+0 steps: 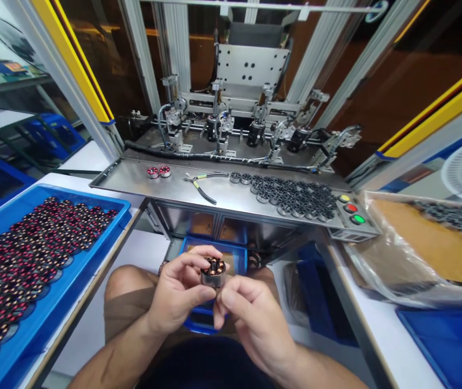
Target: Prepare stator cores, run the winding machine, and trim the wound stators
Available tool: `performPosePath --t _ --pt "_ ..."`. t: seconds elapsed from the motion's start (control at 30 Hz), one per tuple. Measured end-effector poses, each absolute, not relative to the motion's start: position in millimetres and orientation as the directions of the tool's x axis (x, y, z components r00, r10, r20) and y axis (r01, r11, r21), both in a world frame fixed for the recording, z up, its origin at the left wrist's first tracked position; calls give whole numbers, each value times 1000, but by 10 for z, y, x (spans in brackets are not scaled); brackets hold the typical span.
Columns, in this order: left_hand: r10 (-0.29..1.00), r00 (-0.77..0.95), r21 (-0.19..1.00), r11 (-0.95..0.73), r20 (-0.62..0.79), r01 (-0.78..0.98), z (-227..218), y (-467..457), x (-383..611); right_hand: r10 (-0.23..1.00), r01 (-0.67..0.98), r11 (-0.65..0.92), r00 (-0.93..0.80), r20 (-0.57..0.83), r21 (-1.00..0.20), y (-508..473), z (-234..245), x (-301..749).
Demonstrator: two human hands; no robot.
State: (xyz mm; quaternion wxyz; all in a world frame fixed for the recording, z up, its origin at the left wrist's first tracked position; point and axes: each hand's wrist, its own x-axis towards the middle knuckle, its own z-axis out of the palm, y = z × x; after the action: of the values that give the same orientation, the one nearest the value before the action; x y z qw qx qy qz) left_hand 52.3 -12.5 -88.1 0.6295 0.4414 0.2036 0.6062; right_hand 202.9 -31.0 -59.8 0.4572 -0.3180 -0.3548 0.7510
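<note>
Over my lap, my left hand (176, 294) grips a wound motor stator (213, 278) between thumb and fingers. This stator has a grey metal ring outside and copper coils showing on top. My right hand (255, 313) is right beside its lower right side, with thumb and index finger pinched together. Whatever lies in that pinch, if anything, is too small to make out. On the metal ledge ahead lie wire cutters (201, 185) with green-and-black handles. Two stators with red coils (158, 172) sit to their left.
A blue tray (123, 213) full of wound stators stands at left. Many dark unwound stators (296, 195) cover the ledge's right side, near a green button (358, 219). Behind rises a winding machine (253, 65). A plastic-lined box (425, 237) with dark parts stands at right.
</note>
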Motion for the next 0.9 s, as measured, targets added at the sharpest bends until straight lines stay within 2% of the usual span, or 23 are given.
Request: performPosePath --t 0.13,0.3,0.4,0.47,0.53,0.6,0.63,0.67,0.73,0.83,0.9 --pt "940 200 791 -104 276 -603 -886 -132 500 889 -542 -414 -414 -196 -731 -300 -645 1974" --pt "926 212 793 -132 313 -595 -875 -126 472 831 -594 -488 -539 -134 -640 -270 -670 2010" --pt "894 264 814 -165 362 -557 -858 -124 471 802 -599 -492 -594 -60 -632 -253 -684 2001" --pt "877 246 837 -260 414 -481 -839 -130 454 817 -593 -448 -575 -38 -669 -242 -697 2012" --pt "883 148 863 -379 445 -335 -811 -152 412 877 -548 -298 -481 3 -782 -232 -719 2054" --pt "903 84 902 -409 422 -137 -773 -196 355 939 -375 26 -309 152 -927 -230 -746 2115" --pt "915 88 919 -391 393 -44 -752 -224 329 933 -233 215 -238 270 -949 -233 -759 2144" --pt "926 119 931 -364 358 34 -731 -252 311 899 -84 380 -200 389 -921 -238 -769 2166" --pt "931 209 938 -328 301 111 -696 -297 300 799 126 595 -199 567 -794 -251 -783 2189" --pt "919 259 938 -332 299 96 -675 -311 330 715 220 699 -227 662 -680 -265 -782 2205" --pt "908 257 922 -369 331 115 -673 -292 347 726 215 687 -258 638 -695 -262 -765 2249"
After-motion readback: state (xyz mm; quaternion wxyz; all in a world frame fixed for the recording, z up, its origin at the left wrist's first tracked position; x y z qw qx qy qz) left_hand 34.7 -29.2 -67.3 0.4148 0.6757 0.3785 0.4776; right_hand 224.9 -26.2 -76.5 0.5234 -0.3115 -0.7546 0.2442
